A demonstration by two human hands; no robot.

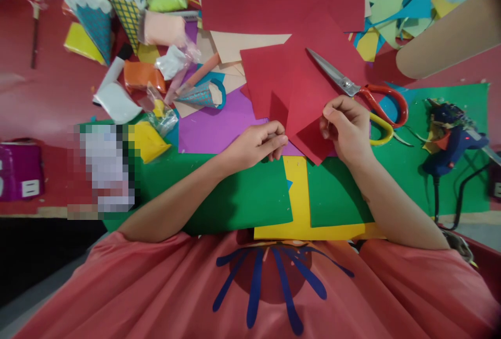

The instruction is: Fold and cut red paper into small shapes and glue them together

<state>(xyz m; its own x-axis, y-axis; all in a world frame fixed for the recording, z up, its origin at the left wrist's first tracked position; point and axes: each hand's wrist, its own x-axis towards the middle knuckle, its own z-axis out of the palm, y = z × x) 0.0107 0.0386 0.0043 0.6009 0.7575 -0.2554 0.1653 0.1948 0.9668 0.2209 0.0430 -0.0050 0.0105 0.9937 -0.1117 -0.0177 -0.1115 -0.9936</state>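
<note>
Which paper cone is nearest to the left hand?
The cone beside the peach stick; the other cones lie farther from this hand, at upper left.

Red sheets: paper, smooth, matt. Green sheets: likewise paper, matt. Scissors: blades smooth metal with a sheen; handles apparently plastic, glossy. Glue gun: smooth blue plastic. Brown tube: cardboard-like, matt. White packet: glossy film. Shirt: cloth, faint sheen.

Red sheet; plain, straight-edged, set cornerwise; one corner pointing toward wearer, at left hand; near edge runs from there to right hand's fingertips; dark shadow just left; far outline merges with other red paper.
</note>
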